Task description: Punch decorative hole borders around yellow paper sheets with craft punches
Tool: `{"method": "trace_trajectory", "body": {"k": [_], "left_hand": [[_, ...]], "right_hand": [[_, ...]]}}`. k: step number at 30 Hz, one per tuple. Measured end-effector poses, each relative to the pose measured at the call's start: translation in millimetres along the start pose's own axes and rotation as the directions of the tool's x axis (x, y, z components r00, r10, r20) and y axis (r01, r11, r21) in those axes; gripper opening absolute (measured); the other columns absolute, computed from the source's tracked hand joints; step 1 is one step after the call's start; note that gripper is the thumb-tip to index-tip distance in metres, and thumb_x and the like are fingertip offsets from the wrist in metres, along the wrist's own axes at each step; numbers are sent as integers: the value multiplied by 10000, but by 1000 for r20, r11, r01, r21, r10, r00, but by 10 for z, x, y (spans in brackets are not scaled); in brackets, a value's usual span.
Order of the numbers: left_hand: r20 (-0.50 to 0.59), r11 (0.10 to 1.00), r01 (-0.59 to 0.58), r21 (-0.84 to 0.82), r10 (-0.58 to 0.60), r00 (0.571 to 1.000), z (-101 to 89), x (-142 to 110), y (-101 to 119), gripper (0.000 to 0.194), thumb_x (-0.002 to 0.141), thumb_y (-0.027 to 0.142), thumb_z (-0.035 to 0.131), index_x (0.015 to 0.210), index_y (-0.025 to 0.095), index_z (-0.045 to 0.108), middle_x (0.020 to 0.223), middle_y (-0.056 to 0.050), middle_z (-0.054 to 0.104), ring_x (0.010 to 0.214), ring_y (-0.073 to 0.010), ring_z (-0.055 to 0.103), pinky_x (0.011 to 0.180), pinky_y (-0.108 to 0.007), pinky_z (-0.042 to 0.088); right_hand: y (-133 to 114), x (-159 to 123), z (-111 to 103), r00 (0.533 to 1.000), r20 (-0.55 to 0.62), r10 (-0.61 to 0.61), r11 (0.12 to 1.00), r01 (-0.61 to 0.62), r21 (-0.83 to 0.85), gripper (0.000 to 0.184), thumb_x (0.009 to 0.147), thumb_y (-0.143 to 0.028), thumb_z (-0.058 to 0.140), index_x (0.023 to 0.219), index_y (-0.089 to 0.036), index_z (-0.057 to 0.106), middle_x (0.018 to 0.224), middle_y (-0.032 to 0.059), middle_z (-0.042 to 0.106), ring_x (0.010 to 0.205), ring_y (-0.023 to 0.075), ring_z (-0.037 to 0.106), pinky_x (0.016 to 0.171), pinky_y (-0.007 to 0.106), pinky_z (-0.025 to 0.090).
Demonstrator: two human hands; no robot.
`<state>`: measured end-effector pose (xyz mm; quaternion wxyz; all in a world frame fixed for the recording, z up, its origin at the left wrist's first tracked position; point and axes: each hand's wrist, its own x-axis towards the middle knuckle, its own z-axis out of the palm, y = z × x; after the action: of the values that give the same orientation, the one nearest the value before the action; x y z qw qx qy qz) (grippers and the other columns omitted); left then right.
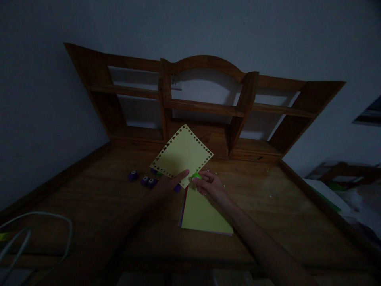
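A yellow sheet of paper [183, 153], with small shapes punched along its edges, is held up at a slant above the desk. My left hand [175, 180] grips its lower edge, the thumb lying on top and the other fingers hidden beneath. In my right hand [210, 184] a small green craft punch [196, 176] is pinched at the sheet's lower right edge. Below lies a stack of coloured paper [206, 214], yellow on top. Several purple craft punches [151, 182] stand left of the sheet, some partly covered by it.
The wooden desk [262, 222] has a shelf unit [205, 107] along its back, against the wall. A white cable [44, 213] loops at the lower left. Beyond the desk's right edge are a chair [345, 171] and a white surface with things on it.
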<state>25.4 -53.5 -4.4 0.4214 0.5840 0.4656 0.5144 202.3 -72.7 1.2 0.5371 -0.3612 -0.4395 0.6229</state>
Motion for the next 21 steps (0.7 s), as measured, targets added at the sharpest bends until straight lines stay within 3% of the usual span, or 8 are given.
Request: {"method": "trace_trajectory", "body": {"k": [4,12,16,18,21], "left_hand": [[-6,999,1,-35,-2,1000,9,-4,39,570,718,420,705,1233,214,575,1228,-77,635,1323,-238,406,1148,-376,229],[-50,975,35,-221,-48,998,3,22,103,425,716,401,714,1088,211,635,1086,-67,691,1170,-238,550,1043,-357,370],[-75,948,115,-296,-143,987,-62,116,34,316,721,445,683,852,159,664,805,-62,703,855,-228,654,816,-326,493],[-75,913,165,-374,-207,976,-100,173,3,309,711,455,671,785,157,640,706,-40,667,678,-194,632,672,-303,504],[-101,858,149,-492,-226,969,-147,239,-18,264,688,417,666,773,177,600,629,-2,614,572,-161,586,574,-274,485]], "right_hand": [[1,-2,-3,1000,10,8,1000,-8,-3,354,543,-267,859,789,-155,631,585,-29,638,395,53,467,356,181,282],[51,14,-29,999,41,22,1000,-22,-1,312,614,-319,826,817,-152,659,547,-40,608,357,45,421,350,191,249],[31,12,-58,999,44,31,998,-33,46,237,705,-345,767,769,-138,669,554,-26,605,374,35,393,357,186,249],[11,15,-72,998,47,39,994,-44,103,240,743,-367,734,758,-138,662,584,-10,627,383,34,385,351,180,244],[-35,33,-96,995,56,88,967,-99,234,256,783,-400,691,794,-149,645,665,18,676,394,35,409,348,161,280]]}}
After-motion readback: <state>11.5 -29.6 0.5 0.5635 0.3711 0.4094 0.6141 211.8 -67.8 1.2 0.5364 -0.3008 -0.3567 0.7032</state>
